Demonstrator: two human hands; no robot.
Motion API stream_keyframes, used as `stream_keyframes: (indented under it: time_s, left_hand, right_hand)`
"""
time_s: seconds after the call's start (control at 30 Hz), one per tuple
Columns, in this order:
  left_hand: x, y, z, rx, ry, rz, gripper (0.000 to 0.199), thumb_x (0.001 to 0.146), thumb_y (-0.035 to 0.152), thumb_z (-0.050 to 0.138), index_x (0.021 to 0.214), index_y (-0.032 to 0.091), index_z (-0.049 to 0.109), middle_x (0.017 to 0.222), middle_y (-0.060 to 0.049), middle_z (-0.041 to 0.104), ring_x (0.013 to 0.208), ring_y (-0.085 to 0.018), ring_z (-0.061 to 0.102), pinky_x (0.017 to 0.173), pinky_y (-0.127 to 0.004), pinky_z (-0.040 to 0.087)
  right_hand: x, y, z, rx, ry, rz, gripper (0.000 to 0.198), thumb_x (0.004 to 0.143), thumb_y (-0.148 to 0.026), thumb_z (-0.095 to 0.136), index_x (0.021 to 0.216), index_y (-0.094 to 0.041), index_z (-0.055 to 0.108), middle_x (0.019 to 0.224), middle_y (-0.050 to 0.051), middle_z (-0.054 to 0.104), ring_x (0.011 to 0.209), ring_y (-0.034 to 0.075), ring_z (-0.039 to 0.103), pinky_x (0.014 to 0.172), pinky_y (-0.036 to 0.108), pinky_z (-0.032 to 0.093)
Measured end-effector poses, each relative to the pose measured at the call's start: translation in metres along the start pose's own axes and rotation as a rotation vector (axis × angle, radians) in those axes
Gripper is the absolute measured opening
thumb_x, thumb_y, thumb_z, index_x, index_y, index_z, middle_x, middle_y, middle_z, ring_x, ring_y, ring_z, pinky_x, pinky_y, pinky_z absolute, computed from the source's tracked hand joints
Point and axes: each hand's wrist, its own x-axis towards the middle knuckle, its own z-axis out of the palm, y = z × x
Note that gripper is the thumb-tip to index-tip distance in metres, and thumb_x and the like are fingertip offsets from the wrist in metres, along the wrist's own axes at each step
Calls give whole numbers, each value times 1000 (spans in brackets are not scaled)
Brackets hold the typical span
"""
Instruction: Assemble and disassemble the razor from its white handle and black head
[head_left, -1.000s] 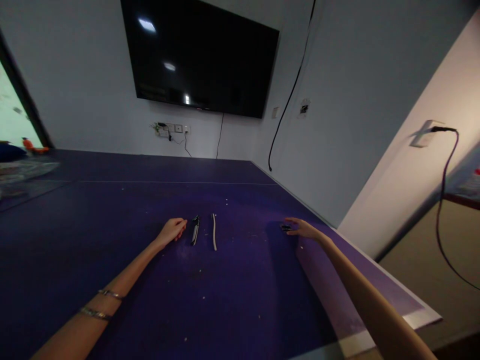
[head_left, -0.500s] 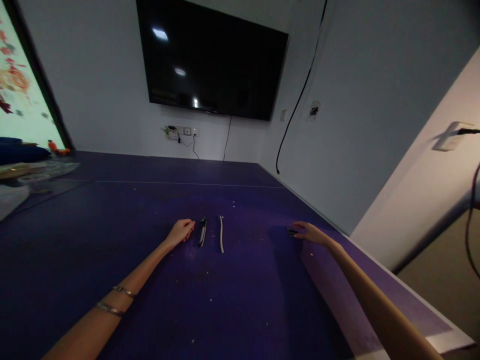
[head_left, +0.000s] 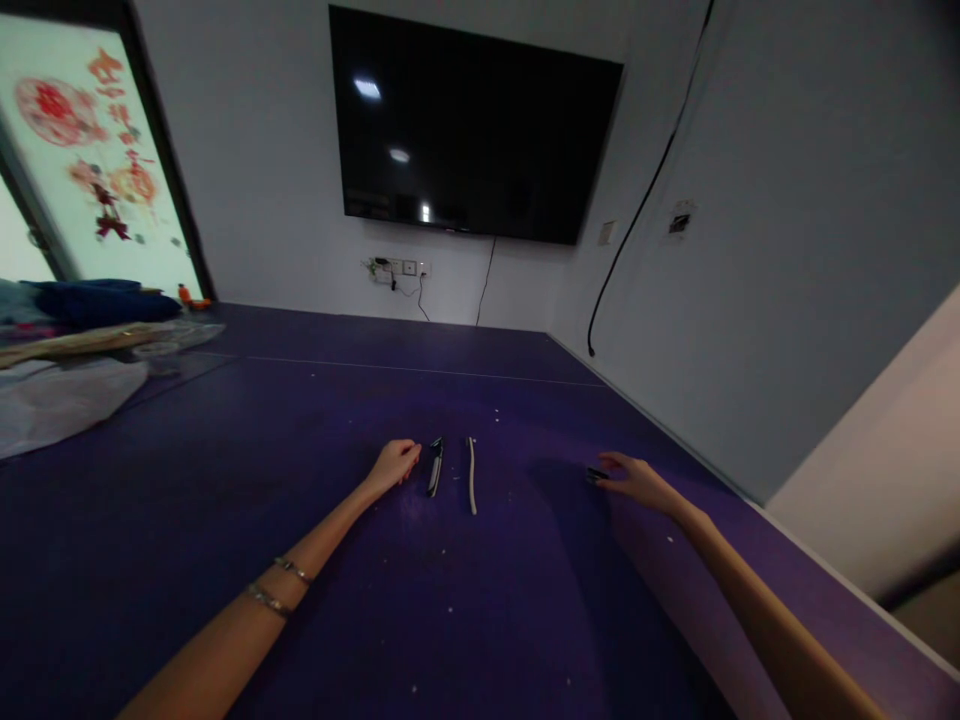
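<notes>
My right hand [head_left: 637, 483] has thumb and fingers parted around a small dark piece [head_left: 595, 474], on or just over the table [head_left: 517, 610]; I cannot tell how firmly they pinch it. If only its edge is caught, it could slip. My left hand [head_left: 393, 465] lies curled beside the black-and-grey tool [head_left: 435, 472]; a careless nudge could push that into the pale strip [head_left: 472, 478]. Since half a second ago my view has swung left, showing more of the heap [head_left: 105, 303], and the piece looks slightly nearer the strip.
</notes>
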Motion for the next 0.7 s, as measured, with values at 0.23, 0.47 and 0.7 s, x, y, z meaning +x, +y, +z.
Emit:
stream_keyframes:
  time_s: [0.23,0.47,0.7]
  left_hand:
    - [0,-2,2,18,11,18,31,80,40,38,60,17,46,40,6,39,33,-8,37,35,-19,28]
    - [-1,0,4,34,32,13,30,80,37,38,60,16,47,40,6,39,32,-7,38,35,-18,28]
    - [0,-2,7,28,44,25,29,80,36,37,60,17,46,41,6,39,34,-7,40,36,-18,29]
  right_hand:
    - [32,-85,44,71,-65,-198,50,69,-36,63,115,-19,55,108,10,64,98,23,60,83,35,48]
    - [55,-135,83,115,-123,-343,49,70,-35,63,115,-17,54,110,10,62,100,21,59,81,33,48]
    - [65,-130,99,110,-180,-315,54,71,-34,63,120,-16,50,110,10,62,101,20,58,89,35,44]
